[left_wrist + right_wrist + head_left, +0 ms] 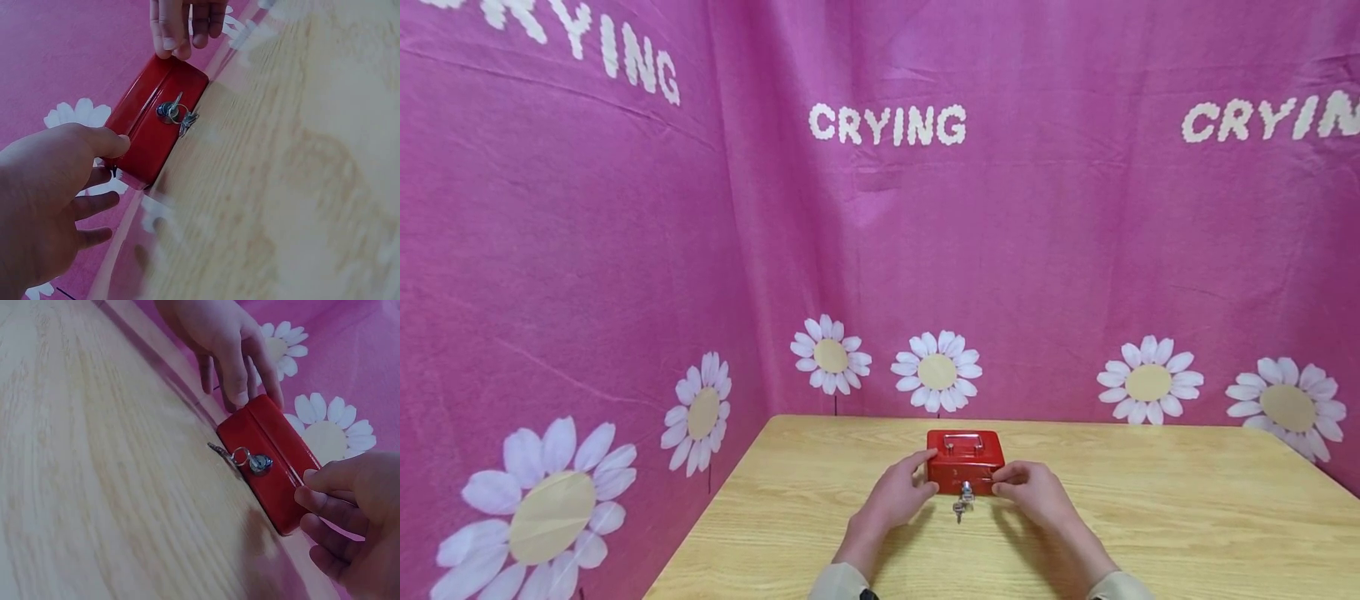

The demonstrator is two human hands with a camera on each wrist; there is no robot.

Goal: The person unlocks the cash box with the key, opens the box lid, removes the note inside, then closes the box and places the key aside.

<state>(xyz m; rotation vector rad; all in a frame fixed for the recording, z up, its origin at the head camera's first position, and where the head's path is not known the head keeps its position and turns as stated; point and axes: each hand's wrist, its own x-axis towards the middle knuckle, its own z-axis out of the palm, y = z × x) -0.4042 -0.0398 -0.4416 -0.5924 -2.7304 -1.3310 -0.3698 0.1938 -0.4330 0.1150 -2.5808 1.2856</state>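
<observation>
A small red cash box (951, 477) with a metal carrying handle (962, 442) on its lid stands on a wooden table; the lid is down. Two small keys on a ring (960, 507) hang at the lock (167, 111) on its front, one key apparently in the lock. My left hand (898, 496) touches the box's left end, thumb near the front corner, the other fingers spread and extended. At the right end my right hand (1033, 492) touches the box with thumb and forefinger close together, its remaining fingers bent loosely. The box's inside is hidden.
The light wooden table (1187, 517) extends on both sides of the box. Behind it and to the left hang pink curtains (1037, 250) printed with white daisies and the word CRYING, close to the table's far edge.
</observation>
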